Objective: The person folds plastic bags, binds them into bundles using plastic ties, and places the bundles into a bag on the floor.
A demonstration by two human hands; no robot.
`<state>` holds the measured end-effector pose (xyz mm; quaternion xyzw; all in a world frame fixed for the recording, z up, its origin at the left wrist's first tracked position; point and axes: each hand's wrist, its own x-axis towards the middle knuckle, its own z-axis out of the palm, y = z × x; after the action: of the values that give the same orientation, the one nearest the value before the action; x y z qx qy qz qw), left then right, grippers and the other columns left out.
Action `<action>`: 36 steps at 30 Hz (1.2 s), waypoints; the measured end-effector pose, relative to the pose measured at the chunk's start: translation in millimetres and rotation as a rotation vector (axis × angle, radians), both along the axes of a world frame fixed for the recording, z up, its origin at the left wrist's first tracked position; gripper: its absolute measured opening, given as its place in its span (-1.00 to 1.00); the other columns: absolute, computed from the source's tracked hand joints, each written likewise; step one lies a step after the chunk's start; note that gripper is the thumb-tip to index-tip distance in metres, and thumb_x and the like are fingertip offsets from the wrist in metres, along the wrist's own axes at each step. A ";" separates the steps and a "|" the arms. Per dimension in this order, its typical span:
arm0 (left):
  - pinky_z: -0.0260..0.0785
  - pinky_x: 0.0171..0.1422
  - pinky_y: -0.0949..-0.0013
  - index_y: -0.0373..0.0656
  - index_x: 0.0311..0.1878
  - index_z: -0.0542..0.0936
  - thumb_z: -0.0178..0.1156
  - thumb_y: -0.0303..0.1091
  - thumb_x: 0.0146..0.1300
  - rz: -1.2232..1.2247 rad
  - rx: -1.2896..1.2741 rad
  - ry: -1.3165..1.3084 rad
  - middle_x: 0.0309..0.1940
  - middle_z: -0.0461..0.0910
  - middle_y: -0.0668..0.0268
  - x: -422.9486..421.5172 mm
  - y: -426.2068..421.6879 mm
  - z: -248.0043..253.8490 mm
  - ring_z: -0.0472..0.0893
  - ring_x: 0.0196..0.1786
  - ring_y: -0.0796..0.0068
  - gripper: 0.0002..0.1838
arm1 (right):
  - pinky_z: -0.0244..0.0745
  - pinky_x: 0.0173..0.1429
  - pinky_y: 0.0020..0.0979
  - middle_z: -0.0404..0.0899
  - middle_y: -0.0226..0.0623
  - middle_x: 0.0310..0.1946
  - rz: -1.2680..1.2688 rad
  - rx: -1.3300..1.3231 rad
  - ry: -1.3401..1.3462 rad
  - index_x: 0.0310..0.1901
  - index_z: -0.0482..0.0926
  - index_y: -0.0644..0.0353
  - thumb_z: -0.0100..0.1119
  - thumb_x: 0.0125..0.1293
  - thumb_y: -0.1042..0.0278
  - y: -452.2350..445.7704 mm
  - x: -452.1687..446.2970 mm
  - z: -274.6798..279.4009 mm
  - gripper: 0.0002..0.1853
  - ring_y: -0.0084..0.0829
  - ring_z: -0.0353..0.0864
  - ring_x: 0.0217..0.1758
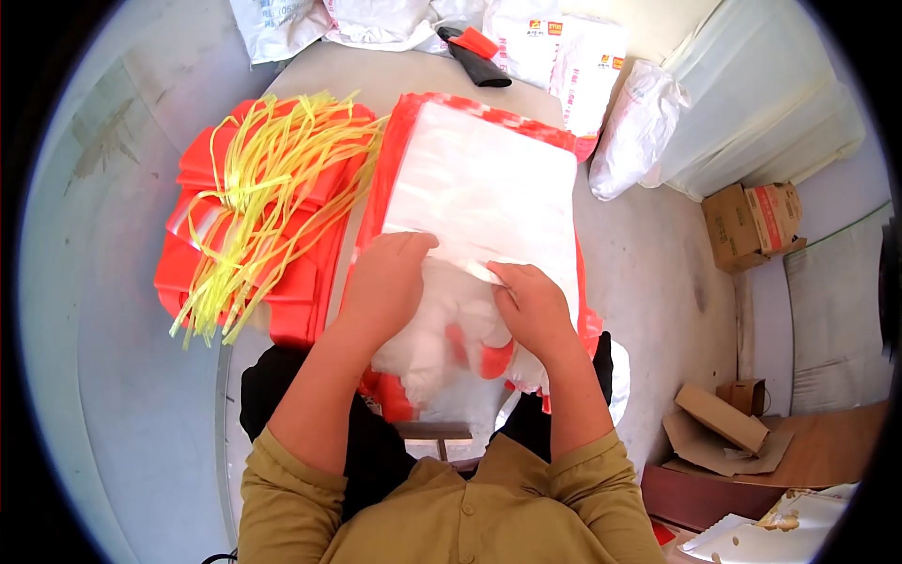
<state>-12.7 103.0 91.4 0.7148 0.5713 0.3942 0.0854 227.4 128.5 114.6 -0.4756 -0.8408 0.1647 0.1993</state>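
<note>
A stack of white plastic bags with red edges lies in front of me, over my lap. My left hand is closed at the left of the top plastic bag, its fingers curled over the gathered film; the fingertips are partly hidden. On the other side, my right hand pinches a folded white edge of that bag between thumb and fingers. Below both hands the near part of the film hangs crumpled, with red patches showing, slightly blurred.
Left of the stack, yellow plastic strips lie across folded red bags. White printed sacks stand at the back, near a black-and-red item. Cardboard boxes are on the right, with opened cardboard lower down.
</note>
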 end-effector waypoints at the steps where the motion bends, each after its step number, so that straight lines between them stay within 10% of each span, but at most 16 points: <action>1: 0.49 0.24 0.00 -0.20 0.06 0.66 0.29 -0.59 0.21 -0.004 -0.022 -0.027 -0.02 0.72 0.05 -3.4 -0.3 0.0 0.64 0.12 -0.08 -0.67 | 0.58 0.26 -0.12 0.73 -0.09 0.08 0.010 0.006 -0.015 0.21 0.67 0.16 0.23 0.35 0.43 1.4 -0.1 -0.1 -0.61 -0.04 0.66 0.18; 22: 0.53 0.17 0.12 -0.15 -0.19 0.70 0.28 -0.70 0.01 -0.149 0.210 -0.005 -0.08 0.74 0.26 -13.8 -3.9 12.4 0.65 0.12 0.07 -0.71 | 0.63 0.12 -0.18 0.76 -0.24 -0.06 0.027 0.276 -0.019 -0.02 0.72 0.11 0.17 0.30 0.48 -5.9 6.6 18.7 -0.75 -0.16 0.72 0.10; 36: 0.55 -0.03 0.28 -0.29 0.03 0.69 0.42 -0.41 0.28 -0.275 -0.285 -0.304 -0.23 0.73 0.11 -21.4 -22.2 1.4 0.73 -0.14 0.25 -0.71 | 0.59 0.01 -0.16 0.74 -0.12 -0.16 0.128 -0.095 -0.165 -0.04 0.73 0.20 0.30 0.40 0.30 9.2 39.4 48.1 -0.79 -0.04 0.70 -0.06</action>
<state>-34.0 80.8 92.8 0.6989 0.4991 0.3973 0.3235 266.7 137.6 162.7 -0.4417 -0.8743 0.1769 0.0956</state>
